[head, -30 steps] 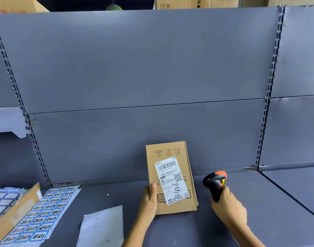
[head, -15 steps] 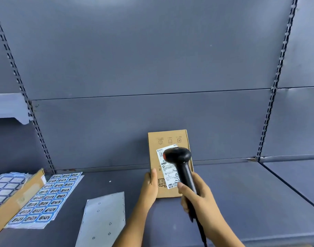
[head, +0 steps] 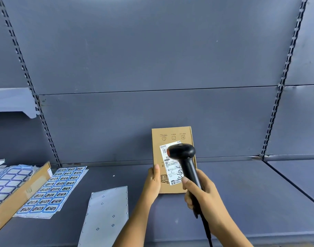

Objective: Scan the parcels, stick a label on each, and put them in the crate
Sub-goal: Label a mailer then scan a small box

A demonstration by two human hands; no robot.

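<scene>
Your scanner [head: 182,151] has swung from right of the parcel [head: 156,154] to over its shipping label [head: 170,169], lower centre of frame; right hand [head: 200,192] grips its handle, left hand [head: 152,182] holds the parcel's edge; so close, the barcode may misread.

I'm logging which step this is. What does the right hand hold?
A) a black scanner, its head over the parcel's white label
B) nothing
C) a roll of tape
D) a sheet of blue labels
A: the right hand grips the black scanner, its head in front of the white label on the cardboard parcel that the left hand holds.
</scene>
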